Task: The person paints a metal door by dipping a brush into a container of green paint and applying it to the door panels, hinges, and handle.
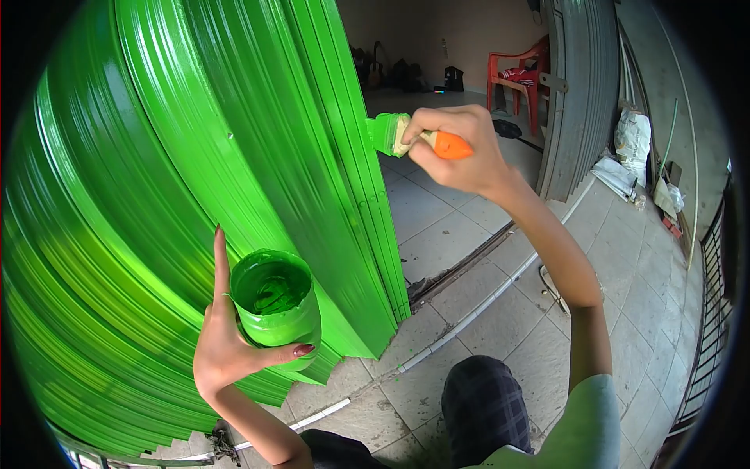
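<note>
My right hand [462, 147] is closed around a paintbrush [449, 145] with an orange-tipped handle. Green paint coats its bristles, which meet the edge of a folding metal door [344, 156]. The door's ribbed panels are glossy green. Lower left, my left hand [226, 336] grips a paint container [289, 324], its thumb across the front and index finger stretched up along the side. Wet green paint lies inside the container and smears its outside. The other fingers of that hand are hidden behind it.
Beyond the doorway stands a red plastic chair [519, 74] with cloth on it. An unpainted grey folding door [574, 102] is at the right. A floor track [469, 262] crosses the tiles. White sacks [631, 141] lean by the right wall, near a black railing [699, 336].
</note>
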A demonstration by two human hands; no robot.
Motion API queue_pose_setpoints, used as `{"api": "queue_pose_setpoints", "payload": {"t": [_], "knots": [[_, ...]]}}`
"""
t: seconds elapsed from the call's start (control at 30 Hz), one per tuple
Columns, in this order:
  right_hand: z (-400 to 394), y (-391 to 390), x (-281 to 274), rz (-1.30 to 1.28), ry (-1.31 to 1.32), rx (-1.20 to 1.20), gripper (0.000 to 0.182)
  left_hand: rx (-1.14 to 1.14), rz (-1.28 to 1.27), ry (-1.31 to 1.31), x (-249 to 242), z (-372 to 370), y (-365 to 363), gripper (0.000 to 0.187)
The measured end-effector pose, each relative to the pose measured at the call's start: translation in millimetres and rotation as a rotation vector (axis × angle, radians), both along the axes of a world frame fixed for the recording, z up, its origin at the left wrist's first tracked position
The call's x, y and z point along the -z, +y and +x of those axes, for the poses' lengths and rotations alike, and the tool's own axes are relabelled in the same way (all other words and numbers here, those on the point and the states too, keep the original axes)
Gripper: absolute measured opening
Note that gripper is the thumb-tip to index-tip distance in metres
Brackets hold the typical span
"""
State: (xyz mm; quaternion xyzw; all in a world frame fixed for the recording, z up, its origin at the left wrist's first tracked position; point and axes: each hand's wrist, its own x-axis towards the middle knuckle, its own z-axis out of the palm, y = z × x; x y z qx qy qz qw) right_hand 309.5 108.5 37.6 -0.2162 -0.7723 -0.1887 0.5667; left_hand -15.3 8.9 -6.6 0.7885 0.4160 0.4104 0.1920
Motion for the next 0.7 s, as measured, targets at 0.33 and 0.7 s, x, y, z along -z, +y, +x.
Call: {"api": "queue_pose_setpoints", "payload": {"t": [0.33, 0.7], "knots": [[93, 6, 34, -0.626, 0.933, -0.672, 0.027, 0.090, 0.024, -0.097, 2, 4, 0, 0.145], [58, 75, 125, -0.944, 1.434, -1.557, 0.040, 0.058, 0.146, -0.254, 23, 52, -8, 0.152]]}}
